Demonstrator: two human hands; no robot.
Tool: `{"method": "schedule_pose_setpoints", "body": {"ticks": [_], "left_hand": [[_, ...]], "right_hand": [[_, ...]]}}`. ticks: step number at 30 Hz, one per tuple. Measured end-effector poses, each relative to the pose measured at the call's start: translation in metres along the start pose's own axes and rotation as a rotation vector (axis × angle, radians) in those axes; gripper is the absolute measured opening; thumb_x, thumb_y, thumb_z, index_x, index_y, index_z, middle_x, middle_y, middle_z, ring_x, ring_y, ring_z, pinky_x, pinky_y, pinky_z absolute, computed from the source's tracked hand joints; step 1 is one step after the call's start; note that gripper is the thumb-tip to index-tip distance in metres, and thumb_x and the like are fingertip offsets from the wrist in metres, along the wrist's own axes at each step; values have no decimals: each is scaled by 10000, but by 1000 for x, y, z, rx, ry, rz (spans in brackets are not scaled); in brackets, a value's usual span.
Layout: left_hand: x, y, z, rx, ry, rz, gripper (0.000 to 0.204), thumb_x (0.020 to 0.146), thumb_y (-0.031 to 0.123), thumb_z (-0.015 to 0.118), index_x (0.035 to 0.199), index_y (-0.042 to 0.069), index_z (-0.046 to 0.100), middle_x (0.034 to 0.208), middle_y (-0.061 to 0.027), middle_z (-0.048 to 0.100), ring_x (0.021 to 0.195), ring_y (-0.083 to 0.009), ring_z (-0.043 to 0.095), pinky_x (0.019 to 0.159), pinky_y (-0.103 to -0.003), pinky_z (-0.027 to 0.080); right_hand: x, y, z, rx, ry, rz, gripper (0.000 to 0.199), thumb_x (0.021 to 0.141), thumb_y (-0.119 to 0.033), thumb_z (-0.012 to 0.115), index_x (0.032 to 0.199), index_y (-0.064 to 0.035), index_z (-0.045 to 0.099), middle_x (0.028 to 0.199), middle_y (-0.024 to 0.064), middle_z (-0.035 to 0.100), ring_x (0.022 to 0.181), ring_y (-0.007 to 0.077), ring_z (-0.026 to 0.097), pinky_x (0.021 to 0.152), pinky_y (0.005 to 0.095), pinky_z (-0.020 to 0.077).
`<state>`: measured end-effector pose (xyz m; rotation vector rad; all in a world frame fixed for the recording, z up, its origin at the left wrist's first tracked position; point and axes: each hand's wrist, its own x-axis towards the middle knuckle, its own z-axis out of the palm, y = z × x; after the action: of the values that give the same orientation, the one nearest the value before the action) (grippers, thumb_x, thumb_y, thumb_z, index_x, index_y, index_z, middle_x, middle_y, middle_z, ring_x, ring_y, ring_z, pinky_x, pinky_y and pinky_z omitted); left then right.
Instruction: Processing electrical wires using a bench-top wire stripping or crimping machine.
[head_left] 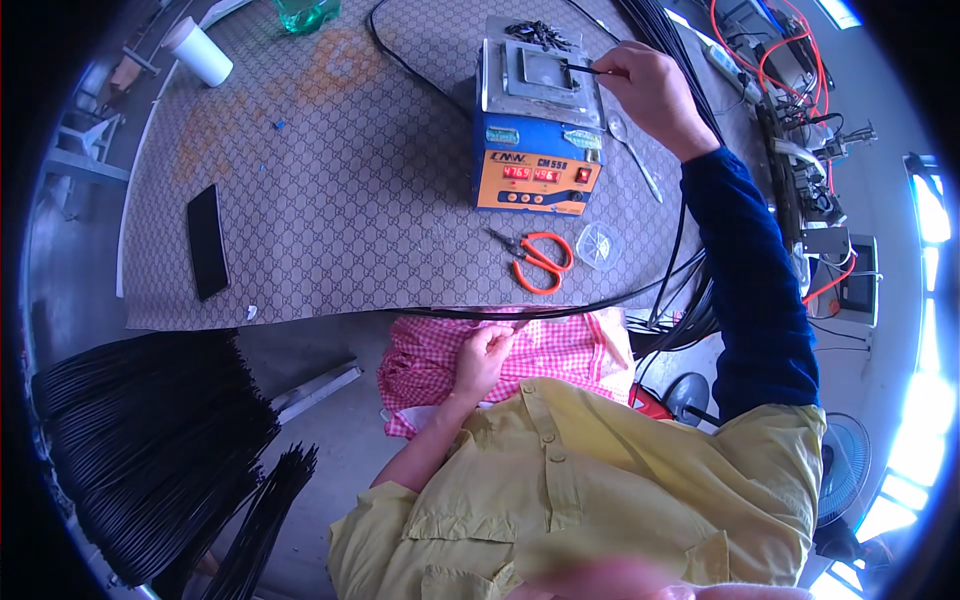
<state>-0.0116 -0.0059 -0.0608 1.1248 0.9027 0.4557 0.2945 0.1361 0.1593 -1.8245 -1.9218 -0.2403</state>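
Observation:
Over the solder pot, a blue and orange box with red digits and a square metal well on top, my right hand pinches a thin black cable. The cable's tip points left, at the edge of the well. Dark scraps lie heaped behind the well. My left hand is down at my lap, fingers closed, just below the black cables along the table's near edge. What it holds, if anything, I cannot make out. Orange-handled scissors and a small clear lid lie before the pot.
A spoon rests right of the pot. On the table's left are a black phone-like slab, a white cup and a green-filled container. Thick bundles of black cables hang at the lower left. Orange hoses run at right.

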Motion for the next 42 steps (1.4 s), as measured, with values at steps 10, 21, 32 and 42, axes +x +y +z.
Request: {"method": "schedule_pose_setpoints", "body": {"ticks": [10,21,32,42], "left_hand": [[0,0,-4,39,-46,2,115,816,24,535,919,-16,567,747,0,555,645,-47,490,561,-177,399],[1,0,-1,-15,25,40,68,787,45,581,830,-8,584,661,-11,567,577,-53,491,524,-208,409],[0,-2,-5,20,-58,5,140,822,28,530,949,-23,557,761,-9,560,665,-51,503,580,-174,411],[0,-5,0,-47,31,48,76,798,41,564,853,-10,578,664,-6,560,581,-51,488,528,-204,405]], "right_hand": [[9,-1,25,-190,-95,48,115,713,-98,524,764,-74,624,793,81,584,747,283,574,664,366,460],[4,-4,32,-233,-137,76,101,725,-112,558,787,-55,614,763,74,557,749,261,567,666,347,452],[4,-5,33,-239,-129,73,123,703,-66,521,755,-68,632,800,80,578,751,282,572,653,361,458],[9,-6,25,-202,-137,108,137,721,-121,512,765,-73,633,799,86,579,768,281,568,685,363,454]]}}
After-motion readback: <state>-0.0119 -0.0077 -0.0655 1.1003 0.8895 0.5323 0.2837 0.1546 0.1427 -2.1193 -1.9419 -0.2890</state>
